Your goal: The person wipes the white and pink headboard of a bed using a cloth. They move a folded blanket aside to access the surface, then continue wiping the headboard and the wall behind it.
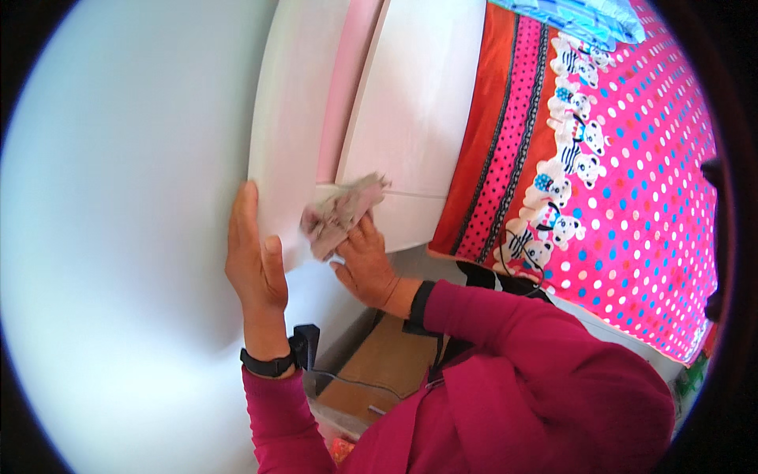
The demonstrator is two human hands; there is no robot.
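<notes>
A crumpled greyish-pink cloth (341,220) is bunched under the fingers of my right hand (367,262), which presses it against the pale headboard (414,95) near its lower corner. My left hand (257,257) rests at the headboard's outer edge, beside the wall, with the fingers stretched upward and the thumb apart. Nothing shows in that hand. A pink strip (351,71) runs between the headboard's pale panels, ending close to the cloth.
The white wall (126,197) fills the left side. To the right lies a bed with a pink dotted cover (632,213) and red border; folded blue fabric (592,17) sits at its far end. Below, a thin cable (355,381) crosses a brown wooden surface (379,355).
</notes>
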